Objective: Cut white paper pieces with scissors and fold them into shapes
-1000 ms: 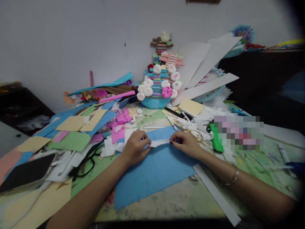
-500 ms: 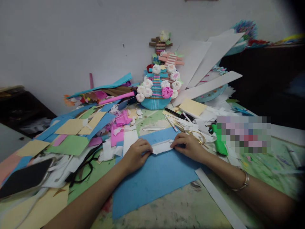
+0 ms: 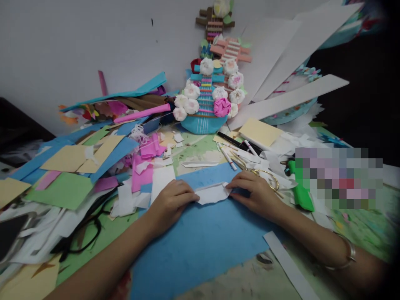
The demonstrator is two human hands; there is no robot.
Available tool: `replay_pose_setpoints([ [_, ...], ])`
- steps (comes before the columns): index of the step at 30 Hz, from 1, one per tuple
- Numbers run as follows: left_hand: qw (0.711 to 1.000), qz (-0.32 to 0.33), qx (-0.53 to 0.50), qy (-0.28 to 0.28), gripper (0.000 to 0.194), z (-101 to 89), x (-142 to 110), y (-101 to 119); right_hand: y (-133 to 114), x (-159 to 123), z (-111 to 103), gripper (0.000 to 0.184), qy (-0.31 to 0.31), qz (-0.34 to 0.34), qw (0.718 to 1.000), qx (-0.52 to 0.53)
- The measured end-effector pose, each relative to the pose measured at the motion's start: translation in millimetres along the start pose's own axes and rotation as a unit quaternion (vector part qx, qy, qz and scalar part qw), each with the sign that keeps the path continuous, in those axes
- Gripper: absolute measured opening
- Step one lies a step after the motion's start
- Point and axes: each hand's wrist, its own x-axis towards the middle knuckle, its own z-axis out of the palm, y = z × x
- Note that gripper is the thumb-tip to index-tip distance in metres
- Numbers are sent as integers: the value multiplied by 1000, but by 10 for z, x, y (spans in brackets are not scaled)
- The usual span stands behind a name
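A small piece of white paper, folded along its far edge and uneven along the near one, lies over a blue sheet. My left hand pinches its left end between thumb and fingers. At the other end, my right hand has the right corner between thumb and fingertips; a bracelet circles that wrist. Gold-handled scissors lie just beyond my right hand. A white paper strip rests under my right forearm, partly across the blue sheet's edge.
A blue paper lute decorated with paper flowers leans against the wall. Coloured paper sheets, black-framed glasses and a phone crowd the left. Markers, white scraps and a green object lie on the right.
The white paper has been tilted flatter, so more of its face shows. Both hands keep their pinch on its ends. The camera view has moved closer and lower.
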Motion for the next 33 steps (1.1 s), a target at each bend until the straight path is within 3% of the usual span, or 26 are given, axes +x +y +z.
replay_pose_setpoints([
  [6,999,-37,3,16,18,30,-18,3,-1,-41,15,19,38,11,998,-52],
  [18,998,-50,8,24,20,7,-15,11,-26,-43,-21,18,-34,-8,999,-30],
  [33,997,-56,46,-4,16,53,-31,111,-40,-59,-13,20,-19,24,999,18],
])
